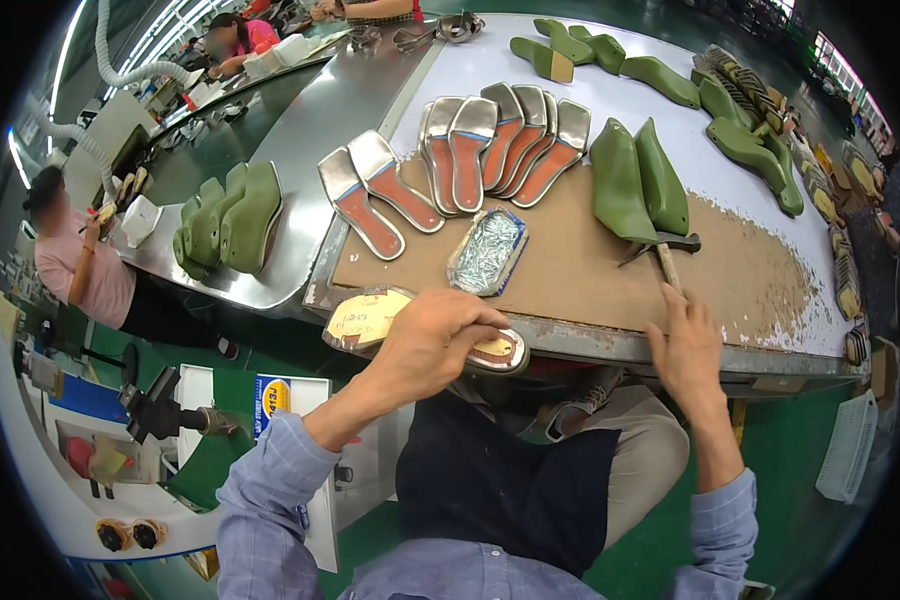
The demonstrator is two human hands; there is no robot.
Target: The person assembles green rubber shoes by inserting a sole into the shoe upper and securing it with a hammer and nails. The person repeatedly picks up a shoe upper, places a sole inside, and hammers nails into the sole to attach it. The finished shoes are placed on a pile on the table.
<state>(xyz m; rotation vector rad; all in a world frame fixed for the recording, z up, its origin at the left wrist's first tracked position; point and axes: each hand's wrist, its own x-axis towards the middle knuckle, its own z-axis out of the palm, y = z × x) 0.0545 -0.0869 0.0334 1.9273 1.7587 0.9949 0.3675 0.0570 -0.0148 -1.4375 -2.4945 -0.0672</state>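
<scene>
My left hand [432,340] is closed around the middle of a shoe last [365,315], held sole side up at the table's near edge. A pale yellow insole with handwriting and a dark rim covers its upturned face; my fingers hide the middle. My right hand [688,350] has its fingers apart, their tips by the lower end of the wooden handle of a hammer [669,265]. The hammer's head rests near the heels of two upright green lasts [615,185]. Between my hands, farther back, a blue-edged tray [488,252] holds many small nails.
Brown insoles with silver toes [467,150] lie fanned behind the tray, two more [370,195] to their left. Green lasts stand on the metal counter [250,220] and lie along the table's far right [750,150]. A person in pink [90,260] works at left; others sit farther back.
</scene>
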